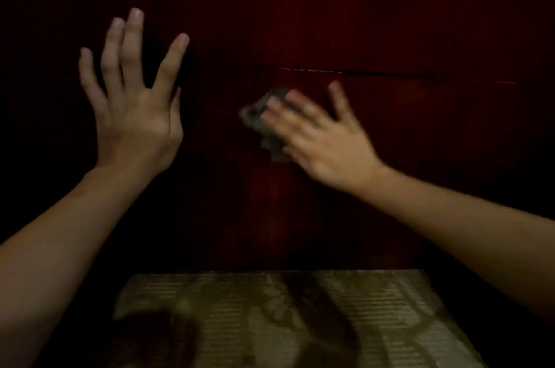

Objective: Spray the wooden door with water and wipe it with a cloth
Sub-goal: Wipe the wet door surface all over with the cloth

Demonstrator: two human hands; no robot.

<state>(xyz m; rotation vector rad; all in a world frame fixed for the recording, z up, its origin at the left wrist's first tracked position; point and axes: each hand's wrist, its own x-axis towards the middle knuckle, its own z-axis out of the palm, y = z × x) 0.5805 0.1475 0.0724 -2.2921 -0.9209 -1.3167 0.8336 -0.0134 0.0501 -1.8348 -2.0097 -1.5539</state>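
From the head view you face the dark red-brown wooden door (300, 7), which fills the upper frame; a thin pale horizontal seam (345, 71) crosses it just above your right hand. Your right hand (318, 136) lies flat against the panel with its fingers loosely spread, pressing the small crumpled grey cloth (264, 124) to the wood. The cloth sits under the fingertips and sticks out past them to the left and downward, so the uncovered wood beside it lies toward your left hand. This hand is plainly the nearer one for wiping; I judge the next stroke to run sideways along the door below the seam.

Your left hand (135, 103) is raised, palm toward the door, fingers spread wide and holding nothing. Whether it touches the wood or hovers just off it, you cannot tell here.

Below, a pale ribbed mat (270, 322) lies at the foot of the door.

The light is very dim and the right hand is blurred. No spray bottle shows, nor any wet sheen on the wood, and the door's edges are lost in shadow.
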